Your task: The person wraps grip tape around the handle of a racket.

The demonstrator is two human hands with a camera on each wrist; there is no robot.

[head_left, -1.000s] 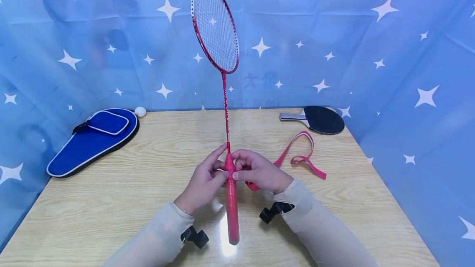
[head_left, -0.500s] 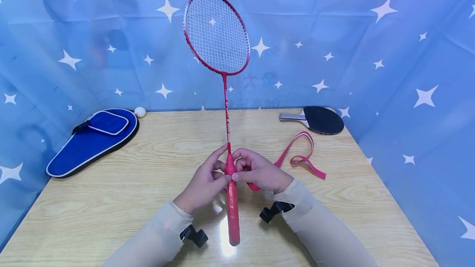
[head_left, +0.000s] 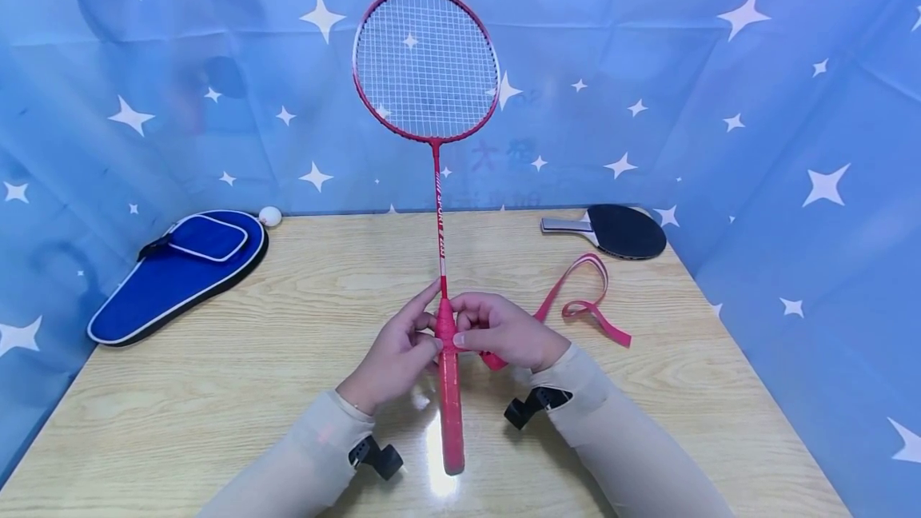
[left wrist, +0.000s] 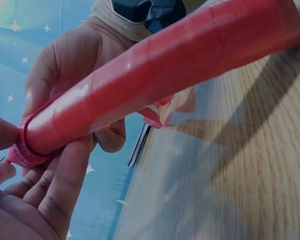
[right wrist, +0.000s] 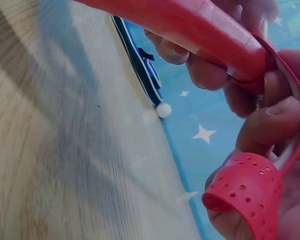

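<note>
Mostly red, the racket [head_left: 440, 218] has white strings [head_left: 428, 62] and perforated tape [right wrist: 250, 179].

Bright, even light fills the room, clear enough around the red handle [head_left: 451, 414], with a white glare on the table [head_left: 216, 422] just beside its lower end and soft shadows under the sleeves [head_left: 298, 458] flanking it. From the wrists it looks dimmer and hazier: pale sheen along the handle, broad dark shadows across the table near it.

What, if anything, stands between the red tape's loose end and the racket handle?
The right hand, at the racket handle, lies between it and the red tape's loose end; nothing else visibly blocks the way.
</note>
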